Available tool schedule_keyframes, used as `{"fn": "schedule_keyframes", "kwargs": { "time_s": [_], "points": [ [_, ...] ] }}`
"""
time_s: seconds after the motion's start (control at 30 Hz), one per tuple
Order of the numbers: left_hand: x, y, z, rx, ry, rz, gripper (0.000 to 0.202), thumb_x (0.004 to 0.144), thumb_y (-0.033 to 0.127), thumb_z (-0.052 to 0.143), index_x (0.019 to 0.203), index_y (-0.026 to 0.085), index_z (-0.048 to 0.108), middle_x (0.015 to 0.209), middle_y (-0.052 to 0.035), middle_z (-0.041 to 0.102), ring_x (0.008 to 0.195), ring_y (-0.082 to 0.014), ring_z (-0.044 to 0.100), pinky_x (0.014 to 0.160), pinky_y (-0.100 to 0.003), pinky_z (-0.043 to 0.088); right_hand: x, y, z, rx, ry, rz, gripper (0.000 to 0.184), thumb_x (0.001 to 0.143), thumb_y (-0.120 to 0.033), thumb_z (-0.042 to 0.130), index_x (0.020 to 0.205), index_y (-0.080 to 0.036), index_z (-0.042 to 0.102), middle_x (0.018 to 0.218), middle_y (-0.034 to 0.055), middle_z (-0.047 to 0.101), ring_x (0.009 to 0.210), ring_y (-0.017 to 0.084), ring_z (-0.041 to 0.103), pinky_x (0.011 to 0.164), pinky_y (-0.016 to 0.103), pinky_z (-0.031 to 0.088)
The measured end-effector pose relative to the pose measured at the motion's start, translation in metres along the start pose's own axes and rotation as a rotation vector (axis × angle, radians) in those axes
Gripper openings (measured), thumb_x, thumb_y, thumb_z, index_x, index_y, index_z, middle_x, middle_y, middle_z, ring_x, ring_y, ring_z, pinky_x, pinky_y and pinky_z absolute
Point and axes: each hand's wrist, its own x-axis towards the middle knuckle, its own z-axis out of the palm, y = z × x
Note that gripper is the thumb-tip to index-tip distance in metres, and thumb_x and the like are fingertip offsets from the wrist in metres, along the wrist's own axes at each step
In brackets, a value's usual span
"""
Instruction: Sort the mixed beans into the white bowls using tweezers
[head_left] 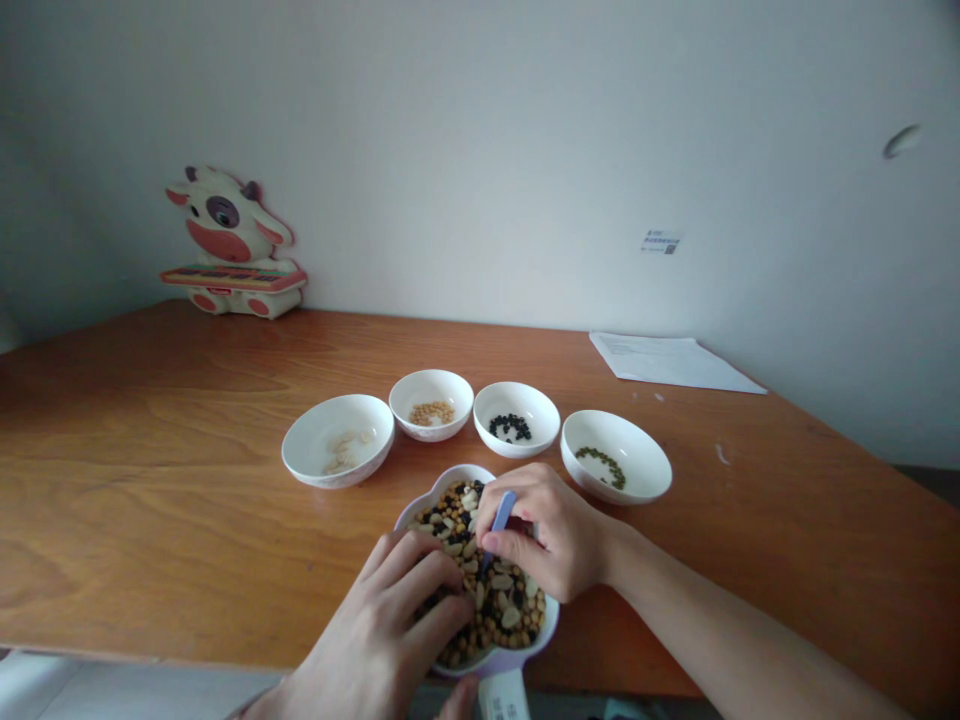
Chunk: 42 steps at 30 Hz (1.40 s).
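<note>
A pale purple bowl (427, 500) full of mixed beans and seeds sits at the table's near edge. My left hand (382, 630) grips its near left rim, fingers curled over the beans. My right hand (547, 535) pinches blue tweezers (499, 520) with the tips down among the mixed beans. Behind stand four white bowls: one with pale flat seeds (337, 440), one with small yellow beans (431, 403), one with black beans (517, 418), one with green beans (615, 455).
The wooden table (150, 480) runs to a white wall. A cow-shaped toy (229, 245) stands at the back left. White paper sheets (671, 362) lie at the back right. A small label (660, 242) is stuck on the wall.
</note>
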Motion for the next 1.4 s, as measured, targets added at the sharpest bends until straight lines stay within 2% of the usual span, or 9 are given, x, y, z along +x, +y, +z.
{"fn": "schedule_keyframes", "kwargs": {
  "time_s": [0.27,0.47,0.57,0.77,0.87,1.07,1.2,1.3,1.4],
  "points": [
    [0.001,-0.001,-0.001,-0.005,0.009,0.009,0.015,0.082,0.023,0.065,0.096,0.020,0.066,0.092,-0.0043,0.066,0.089,-0.0236,0.060,0.081,-0.039,0.053,0.001,0.001,-0.010,0.073,0.097,0.016,0.026,0.094,-0.031,0.054,0.076,-0.015,0.064,0.069,0.0066,0.070,0.061,0.015,0.063,0.061,0.027,0.051],
    [0.002,-0.001,-0.003,-0.012,-0.002,0.002,0.015,0.083,0.023,0.065,0.097,0.020,0.066,0.094,-0.0041,0.067,0.090,-0.0234,0.061,0.082,-0.038,0.053,0.000,0.005,-0.025,0.081,0.131,0.073,0.020,0.091,-0.025,0.057,0.076,-0.014,0.067,0.068,0.0074,0.070,0.058,0.015,0.061,0.056,0.027,0.049],
    [0.002,-0.002,-0.002,-0.012,0.002,0.017,0.017,0.083,0.023,0.064,0.099,0.020,0.066,0.094,-0.0047,0.067,0.091,-0.0240,0.061,0.082,-0.039,0.053,0.001,0.002,-0.046,-0.004,0.166,0.109,0.023,0.091,-0.025,0.056,0.074,-0.015,0.067,0.069,0.0073,0.070,0.059,0.016,0.061,0.056,0.028,0.048],
    [0.000,-0.003,-0.001,0.009,0.004,0.038,0.019,0.084,0.026,0.064,0.101,0.020,0.065,0.094,-0.0051,0.067,0.089,-0.0239,0.061,0.083,-0.040,0.054,-0.006,-0.006,-0.111,-0.347,0.396,0.295,0.023,0.088,-0.032,0.058,0.072,-0.019,0.067,0.069,0.0036,0.070,0.057,0.016,0.060,0.053,0.027,0.044],
    [0.000,-0.004,-0.001,0.002,0.012,0.042,0.018,0.084,0.026,0.064,0.100,0.020,0.066,0.093,-0.0050,0.067,0.090,-0.0243,0.061,0.084,-0.041,0.054,-0.012,0.002,-0.129,-0.610,0.340,0.449,0.021,0.084,-0.028,0.057,0.069,-0.019,0.067,0.067,0.0031,0.070,0.056,0.016,0.058,0.055,0.027,0.042],
    [0.002,-0.004,-0.002,0.023,0.002,0.052,0.020,0.083,0.025,0.065,0.102,0.020,0.065,0.095,-0.0054,0.066,0.091,-0.0248,0.061,0.084,-0.040,0.054,-0.019,0.032,-0.126,-0.883,0.085,0.794,0.020,0.083,-0.021,0.054,0.069,-0.018,0.068,0.067,0.0057,0.070,0.061,0.018,0.061,0.059,0.027,0.038],
    [0.000,-0.004,-0.002,0.015,-0.011,0.039,0.020,0.083,0.026,0.065,0.101,0.020,0.065,0.095,-0.0050,0.066,0.091,-0.0245,0.061,0.084,-0.040,0.054,-0.019,0.037,-0.123,-0.944,0.014,0.904,0.022,0.084,-0.024,0.054,0.068,-0.018,0.068,0.067,0.0070,0.070,0.059,0.018,0.061,0.054,0.027,0.033],
    [0.000,-0.006,0.002,-0.018,-0.013,0.036,0.019,0.085,0.028,0.062,0.101,0.020,0.064,0.095,-0.0057,0.065,0.090,-0.0245,0.059,0.083,-0.041,0.053,-0.015,0.029,-0.121,-0.977,0.095,0.853,0.022,0.084,-0.023,0.055,0.066,-0.018,0.067,0.066,0.0078,0.070,0.060,0.020,0.062,0.055,0.029,0.034],
    [0.000,-0.007,0.003,-0.048,0.032,0.066,0.018,0.086,0.028,0.058,0.101,0.020,0.064,0.093,-0.0061,0.064,0.088,-0.0245,0.058,0.081,-0.041,0.052,-0.004,0.014,-0.108,-0.897,0.313,0.666,0.021,0.086,-0.022,0.056,0.070,-0.017,0.069,0.068,0.0074,0.072,0.064,0.020,0.064,0.060,0.029,0.040]
  ]
}}
